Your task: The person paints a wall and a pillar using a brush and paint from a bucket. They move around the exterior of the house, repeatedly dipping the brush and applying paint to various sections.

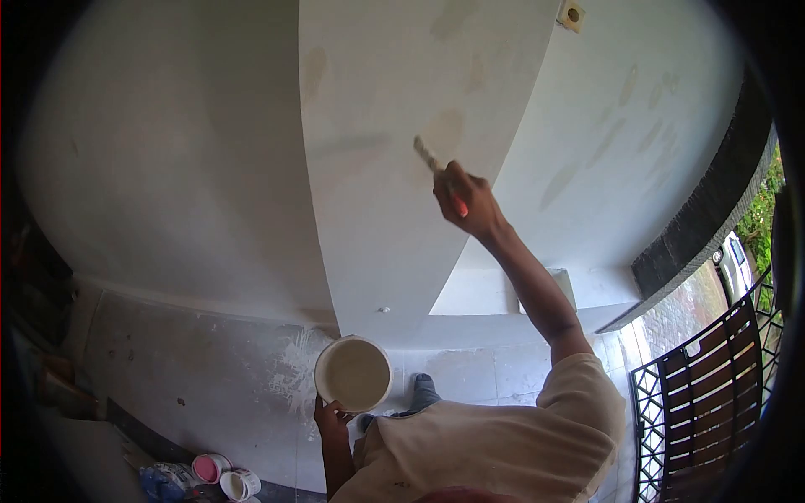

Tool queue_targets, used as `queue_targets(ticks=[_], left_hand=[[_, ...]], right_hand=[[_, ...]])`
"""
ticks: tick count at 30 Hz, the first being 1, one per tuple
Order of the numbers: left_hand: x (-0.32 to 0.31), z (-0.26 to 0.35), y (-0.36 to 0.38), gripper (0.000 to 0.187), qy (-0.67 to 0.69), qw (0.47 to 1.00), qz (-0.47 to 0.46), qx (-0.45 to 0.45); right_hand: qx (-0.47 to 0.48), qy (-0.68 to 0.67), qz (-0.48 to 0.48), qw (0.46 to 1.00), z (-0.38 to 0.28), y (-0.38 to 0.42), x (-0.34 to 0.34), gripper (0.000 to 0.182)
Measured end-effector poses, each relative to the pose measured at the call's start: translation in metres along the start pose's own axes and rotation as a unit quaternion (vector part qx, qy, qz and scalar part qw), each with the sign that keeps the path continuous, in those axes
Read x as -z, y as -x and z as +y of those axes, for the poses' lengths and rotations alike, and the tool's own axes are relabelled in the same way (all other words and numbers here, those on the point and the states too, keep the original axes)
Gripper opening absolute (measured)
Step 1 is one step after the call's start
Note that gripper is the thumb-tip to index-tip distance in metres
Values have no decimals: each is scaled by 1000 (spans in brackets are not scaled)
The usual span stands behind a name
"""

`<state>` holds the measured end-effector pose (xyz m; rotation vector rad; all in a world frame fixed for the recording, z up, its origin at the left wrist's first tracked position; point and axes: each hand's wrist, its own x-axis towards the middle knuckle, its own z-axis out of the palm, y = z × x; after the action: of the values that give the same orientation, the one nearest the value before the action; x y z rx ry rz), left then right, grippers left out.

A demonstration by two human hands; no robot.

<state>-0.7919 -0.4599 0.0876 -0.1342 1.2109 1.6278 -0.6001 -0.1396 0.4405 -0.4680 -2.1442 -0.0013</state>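
Note:
My right hand (468, 199) is raised in front of a white column (394, 235), fingers closed around a paintbrush (426, 154). The brush's red handle end shows below the fist, and its bristles point up and left, close by a beige damp-looking patch (444, 127) on the column. Low on the left, my left hand (332, 417) grips the lower side of a round white bucket (319, 366). Its open top faces the camera and shows a pale, cream-coloured inside. The fingers under the bucket are partly hidden.
Floor tiles (201, 360) carry white splatters. Two small tubs (241, 484) and a blue-and-white bag (163, 482) lie at lower left. A wall socket (571, 16) is at the top. At right stand a slatted gate (708, 394) and, beyond it, a parked car (734, 261).

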Motion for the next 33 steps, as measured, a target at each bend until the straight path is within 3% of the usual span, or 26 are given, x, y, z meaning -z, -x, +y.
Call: queue_targets(ticks=[6, 8, 11, 12, 13, 15, 17, 18, 22, 23, 25, 28, 30, 33], left_hand=[[9, -6, -1, 87, -12, 1000, -21, 18], [54, -45, -44, 85, -85, 989, -80, -88], [77, -63, -66, 84, -152, 966, -122, -171], [74, -60, -64, 85, -124, 975, -115, -145], [63, -50, -55, 85, -95, 983, -106, -120], [40, -21, -31, 86, 49, 997, -56, 20], [29, -10, -19, 87, 46, 998, -48, 15], [27, -8, -14, 88, 45, 998, -43, 12], [30, -5, -10, 88, 43, 999, -25, -18], [36, -8, -12, 88, 48, 998, -20, -26], [37, -7, -11, 88, 47, 998, -7, -38], [42, -6, -8, 88, 25, 998, -3, -65], [59, -15, -20, 87, 5, 995, -24, -100], [46, -1, 0, 84, 38, 997, 21, -67]], right_hand=[[-72, -48, -72, 994, 44, 44, -40, 17], [-118, -47, -83, 988, 20, 38, -28, 12], [-119, -86, 37, 988, 3, 6, 2, 11], [-96, -97, 114, 984, 12, -5, 5, 14], [-167, -194, 176, 951, 6, -18, 13, 16], [-147, -280, 261, 912, 26, -26, 1, 19], [-131, -305, 277, 902, 51, 0, -38, 18], [-105, -129, 256, 952, 65, 25, -58, 18], [-231, -120, 276, 925, 44, 120, -116, 20], [-239, -221, 302, 896, 28, 129, -119, 20], [-272, -254, 363, 854, 18, 116, -119, 16], [-247, -182, 407, 860, 45, 50, -94, 11], [-195, -335, 480, 787, 30, -21, -46, 8], [-138, -350, 472, 797, 3, -75, 9, 11]])
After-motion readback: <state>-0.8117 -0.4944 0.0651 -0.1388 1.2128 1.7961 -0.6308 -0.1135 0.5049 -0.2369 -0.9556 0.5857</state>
